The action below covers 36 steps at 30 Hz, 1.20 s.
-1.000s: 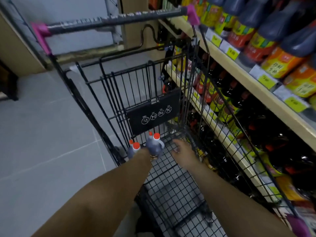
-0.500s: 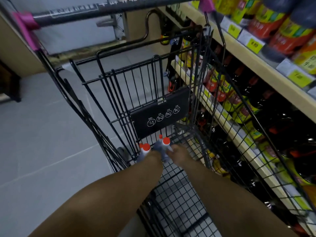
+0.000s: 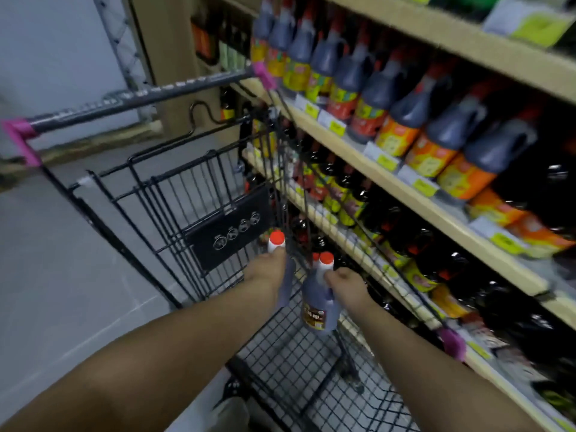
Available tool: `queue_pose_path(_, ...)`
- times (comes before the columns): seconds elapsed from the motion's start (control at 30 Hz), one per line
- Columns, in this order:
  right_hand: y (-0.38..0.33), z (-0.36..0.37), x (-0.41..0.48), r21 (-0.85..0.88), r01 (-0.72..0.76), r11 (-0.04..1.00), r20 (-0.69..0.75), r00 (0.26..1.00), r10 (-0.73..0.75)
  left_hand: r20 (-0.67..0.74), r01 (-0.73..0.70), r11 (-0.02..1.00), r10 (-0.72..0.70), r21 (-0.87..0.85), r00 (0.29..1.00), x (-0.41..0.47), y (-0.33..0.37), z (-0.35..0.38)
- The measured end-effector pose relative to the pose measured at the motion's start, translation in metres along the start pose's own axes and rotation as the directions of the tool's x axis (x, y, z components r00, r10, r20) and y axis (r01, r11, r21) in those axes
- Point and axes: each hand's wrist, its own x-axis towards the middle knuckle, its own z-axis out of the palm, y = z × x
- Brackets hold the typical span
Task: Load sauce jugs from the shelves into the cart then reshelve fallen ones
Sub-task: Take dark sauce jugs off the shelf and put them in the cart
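Nearest, two bare forearms reach down into the black wire cart, which stands just left of the shelves.

At the far end of the basket the left hand grips the left jug just under its red cap. Its fingers wrap out of sight behind the knuckles.

To its right, the right hand has its fingers curled round the neck of the right jug, a dark sauce jug with a brown label.

Both jugs stand roughly upright, long axes close to vertical, red caps pointing up and slightly away. The right jug's label faces the near side. Whether either base touches the mesh cannot be told.

This looks like the loading step, with a jug in each hand being settled at the far end of the basket. It could equally be a lift out.

The next move calls for keeping the jugs plumb, bases flat on the wire, before either grip lets go.

Beyond them hang the black warning plaque and the pink-tipped push bar. Further right, rows of shelved sauce jugs line the beige shelf.
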Motion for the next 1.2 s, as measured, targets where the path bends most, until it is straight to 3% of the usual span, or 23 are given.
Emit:
queue_pose_path(0.07,-0.006,-0.027,-0.026,0.063,0.016,0.998,-0.086,0.996,-0.011,-0.023,-0.147,0.989,0.148,0.029,0.989,-0.031,0.021,0.005)
queue_pose_path(0.23,-0.018,-0.080,-0.084,0.156,0.089,0.984,-0.386,0.922,-0.022,0.136,-0.351,0.935,0.353,-0.044,0.926,-0.109,0.062,0.024)
queue_pose_path(0.47,-0.009,-0.129,-0.185,0.276,0.148,0.950,-0.700,0.708,0.093,0.429,-0.603,0.794,0.574,-0.080,0.698,-0.191,0.090,0.050)
queue_pose_path(0.57,-0.001,-0.140,-0.232,0.369,0.134,0.920,-0.743,0.638,0.205,0.519,-0.576,0.810,0.540,-0.108,0.663,-0.228,0.091,0.056)
queue_pose_path(0.8,0.039,-0.145,-0.338,0.635,0.055,0.771,-0.683,0.506,0.526,0.762,-0.610,0.777,0.488,-0.156,0.426,-0.307,0.052,0.089)
queue_pose_path(1.03,0.101,-0.147,-0.447,0.701,0.136,0.700,-0.701,0.310,0.643,0.914,-0.604,0.794,0.291,-0.067,0.282,-0.393,-0.028,0.140)
queue_pose_path(1.2,0.161,-0.161,-0.525,0.725,0.098,0.682,-0.686,0.196,0.701,0.948,-0.608,0.793,0.221,-0.037,0.231,-0.463,-0.087,0.189)
